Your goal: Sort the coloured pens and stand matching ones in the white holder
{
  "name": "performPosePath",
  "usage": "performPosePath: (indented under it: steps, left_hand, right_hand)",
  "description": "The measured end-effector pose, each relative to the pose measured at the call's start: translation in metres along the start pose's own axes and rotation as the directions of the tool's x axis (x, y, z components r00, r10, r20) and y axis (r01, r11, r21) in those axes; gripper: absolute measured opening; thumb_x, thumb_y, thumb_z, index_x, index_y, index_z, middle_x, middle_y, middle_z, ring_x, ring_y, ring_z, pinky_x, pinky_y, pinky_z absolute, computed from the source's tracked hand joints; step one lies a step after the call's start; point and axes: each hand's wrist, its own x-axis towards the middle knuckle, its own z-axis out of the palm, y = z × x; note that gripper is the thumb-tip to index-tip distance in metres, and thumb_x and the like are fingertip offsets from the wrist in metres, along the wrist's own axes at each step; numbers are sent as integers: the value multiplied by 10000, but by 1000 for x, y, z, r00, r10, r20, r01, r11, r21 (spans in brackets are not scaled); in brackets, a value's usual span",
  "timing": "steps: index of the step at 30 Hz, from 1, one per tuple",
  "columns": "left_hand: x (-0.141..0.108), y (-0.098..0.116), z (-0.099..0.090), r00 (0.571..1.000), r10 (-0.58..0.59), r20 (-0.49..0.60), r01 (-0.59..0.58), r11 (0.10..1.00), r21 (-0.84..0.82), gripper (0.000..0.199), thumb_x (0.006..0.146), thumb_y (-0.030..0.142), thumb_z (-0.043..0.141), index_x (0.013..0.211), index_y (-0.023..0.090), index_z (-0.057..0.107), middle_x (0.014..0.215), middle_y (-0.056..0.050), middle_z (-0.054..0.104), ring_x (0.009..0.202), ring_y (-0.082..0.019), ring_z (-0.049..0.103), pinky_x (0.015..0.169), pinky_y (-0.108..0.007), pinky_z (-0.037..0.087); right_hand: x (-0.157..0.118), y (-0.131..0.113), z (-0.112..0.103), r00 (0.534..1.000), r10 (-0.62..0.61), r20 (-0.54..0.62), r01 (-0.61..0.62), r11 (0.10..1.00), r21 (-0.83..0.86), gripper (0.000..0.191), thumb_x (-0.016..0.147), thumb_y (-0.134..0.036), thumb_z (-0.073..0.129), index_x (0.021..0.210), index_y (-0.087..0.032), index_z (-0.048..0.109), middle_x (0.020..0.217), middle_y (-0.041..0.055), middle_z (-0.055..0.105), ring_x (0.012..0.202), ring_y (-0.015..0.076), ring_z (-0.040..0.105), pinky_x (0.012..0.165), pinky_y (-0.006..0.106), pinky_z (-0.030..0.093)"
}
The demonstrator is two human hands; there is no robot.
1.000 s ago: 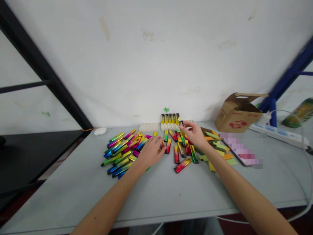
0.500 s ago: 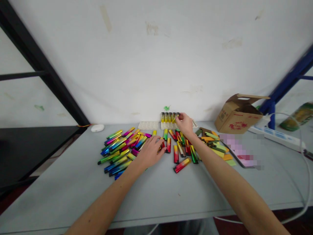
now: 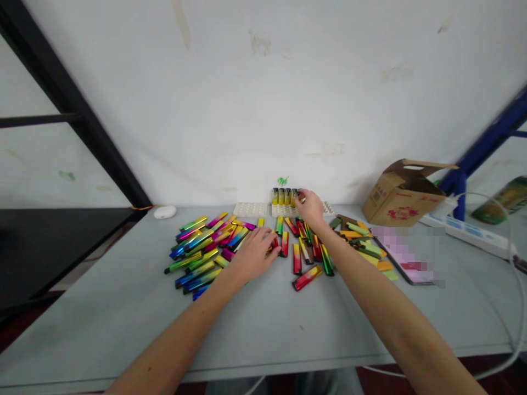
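My right hand [image 3: 309, 207] pinches a lighter-like piece with a dark end at the right end of a row of upright yellow lighters [image 3: 285, 196]. These black-topped lighters stand in a white holed tray [image 3: 280, 210] against the wall. My left hand [image 3: 257, 252] rests over the loose pieces with its fingers apart, beside a red lighter [image 3: 275, 242] partly hidden under the fingertips. To its left lies a heap of shiny blue, green, purple and yellow lighters [image 3: 201, 271]. Several red-yellow and green lighters [image 3: 297, 259] lie between and below my hands.
Another white holed tray [image 3: 250, 209] lies left of the row. On the right are yellow and orange pieces [image 3: 370, 249], a pixelated phone-like slab [image 3: 401, 255], an open cardboard box [image 3: 405, 200] and a power strip [image 3: 473, 233]. A white case [image 3: 164, 212] sits at back left.
My right hand keeps its place at the right end of the row, its fingertips shifted slightly at the last lighter. My left hand stays put. The view has tilted a little.
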Motion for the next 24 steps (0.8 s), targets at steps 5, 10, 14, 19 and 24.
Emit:
performPosePath:
  steps: [5,10,14,19,24]
  left_hand:
    - [0,-1,2,1000,6,-7,-6,1000,-7,219,905,293,505,1075,176,577,1126,-107,578,1083,-254,541,967,-431,455]
    - [1,0,1,1000,6,-1,-6,1000,2,199,899,285,513,1060,188,580,1121,-102,580,1083,-256,540,971,-434,454]
    - [2,2,-1,1000,4,11,-5,1000,6,222,900,281,507,1061,150,586,1123,-128,578,1090,-271,530,970,-442,452]
    - [1,1,-1,1000,12,-5,-12,1000,-1,232,896,287,517,1073,152,582,1120,-121,575,1099,-270,527,967,-431,454]
    - [1,1,1,1000,6,-20,-6,1000,-6,248,895,295,522,1100,165,574,1129,-112,574,1115,-270,524,971,-427,455]
  right_hand:
    - [3,-4,2,997,77,31,-75,996,-43,304,876,-394,505,1065,-195,637,956,75,710,900,235,639,741,310,448]
    - [2,-5,2,998,49,27,-46,995,-91,286,875,-373,511,1089,-206,602,944,65,711,909,237,640,728,309,438]
    - [0,-5,2,999,23,-37,-25,997,-68,398,857,-322,545,1235,-213,482,928,45,701,871,231,635,697,302,423]
    - [3,-1,1,998,-50,-40,45,992,-116,292,870,-314,523,1141,-213,566,998,59,675,879,224,616,694,300,418]
    - [0,7,-3,993,-113,-23,110,986,-127,338,882,-322,488,1184,-193,570,1035,88,669,902,229,609,731,311,433]
